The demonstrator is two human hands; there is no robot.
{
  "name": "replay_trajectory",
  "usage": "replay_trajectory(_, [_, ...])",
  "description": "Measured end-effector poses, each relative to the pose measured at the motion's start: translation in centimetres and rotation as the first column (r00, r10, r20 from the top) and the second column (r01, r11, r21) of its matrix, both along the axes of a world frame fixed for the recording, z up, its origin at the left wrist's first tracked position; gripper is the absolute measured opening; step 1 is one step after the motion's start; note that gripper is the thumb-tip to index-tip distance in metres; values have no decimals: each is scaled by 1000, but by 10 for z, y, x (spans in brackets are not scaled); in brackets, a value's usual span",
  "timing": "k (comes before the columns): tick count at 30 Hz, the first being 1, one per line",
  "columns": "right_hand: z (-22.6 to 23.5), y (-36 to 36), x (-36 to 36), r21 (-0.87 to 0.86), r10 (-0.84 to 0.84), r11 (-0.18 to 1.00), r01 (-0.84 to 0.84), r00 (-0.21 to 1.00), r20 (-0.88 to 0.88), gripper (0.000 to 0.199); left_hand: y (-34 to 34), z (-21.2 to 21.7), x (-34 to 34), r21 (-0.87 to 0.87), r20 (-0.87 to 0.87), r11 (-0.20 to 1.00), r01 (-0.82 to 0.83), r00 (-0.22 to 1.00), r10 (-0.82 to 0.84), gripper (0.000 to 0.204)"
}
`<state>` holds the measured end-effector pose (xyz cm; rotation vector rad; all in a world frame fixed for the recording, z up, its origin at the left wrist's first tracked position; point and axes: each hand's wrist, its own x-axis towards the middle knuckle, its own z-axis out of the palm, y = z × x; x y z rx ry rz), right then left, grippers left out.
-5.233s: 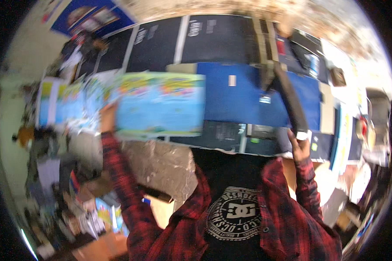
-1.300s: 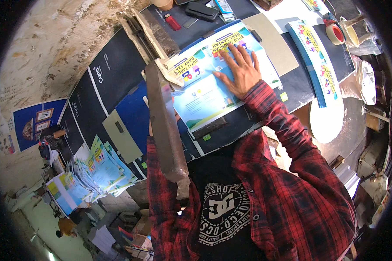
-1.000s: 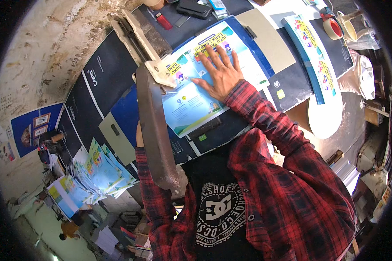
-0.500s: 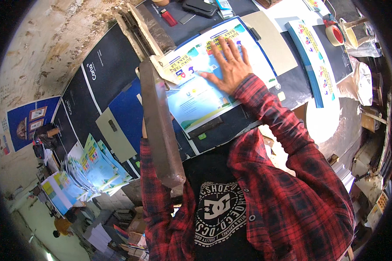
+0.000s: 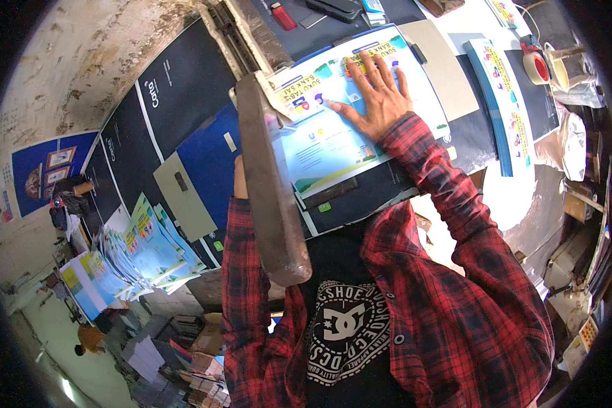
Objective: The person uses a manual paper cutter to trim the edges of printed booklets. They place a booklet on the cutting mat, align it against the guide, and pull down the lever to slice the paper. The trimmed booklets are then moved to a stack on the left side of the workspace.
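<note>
Nearest the camera, at about seven o'clock from the picture's middle, the rounded end of a long rusty cutter lever (image 5: 268, 197) points toward the person's chest and slants up toward twelve o'clock. The left hand (image 5: 240, 185) sits behind it at about nine o'clock of the bar; only a thumb edge and a bit of the hand show, so it seems wrapped around the lever, though the fingers themselves are hidden and the grip cannot be told for sure. The lever is raised, likely held up so the sheet beneath can be lined up.

Farther out, at one o'clock, the right hand (image 5: 372, 98) lies flat with fingers spread on a colourful printed sheet (image 5: 333, 143), pressing it to the dark cutting board (image 5: 381, 197), probably to keep it from sliding against the blade edge. The sheet's left edge lies just beside the lever's hinge line.

At two o'clock, well apart, a stack of printed strips (image 5: 506, 102) lies by a roll of tape (image 5: 538, 66). At eight o'clock, fanned printed sheets (image 5: 143, 248) rest off the board.
</note>
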<state>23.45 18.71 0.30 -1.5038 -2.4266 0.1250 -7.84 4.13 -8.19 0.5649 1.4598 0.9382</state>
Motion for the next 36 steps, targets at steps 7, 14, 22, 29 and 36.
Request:
replay_trajectory(7, [-3, 6, 7, -8, -22, 1000, 22, 999, 39, 94, 37, 104, 79, -93, 127, 942, -322, 935, 332, 15])
replay_trajectory(14, [10, -21, -43, -12, 19, 1000, -19, 998, 58, 84, 27, 124, 72, -25, 229, 966, -258, 939, 257, 29])
replay_trajectory(22, [-9, -15, -37, 13, 29, 999, -30, 997, 73, 82, -18, 116, 106, 265, -944, 897, 353, 287, 165, 57])
replay_trajectory(29, [-43, 12, -11, 148, 166, 968, -202, 960, 227, 70, -29, 84, 119, 171, -977, 917, 361, 185, 109, 65])
replay_trajectory(36, [181, 8, -48, -271, 128, 921, -278, 876, -465, 61, -23, 77, 120, 246, -964, 895, 373, 189, 186, 66])
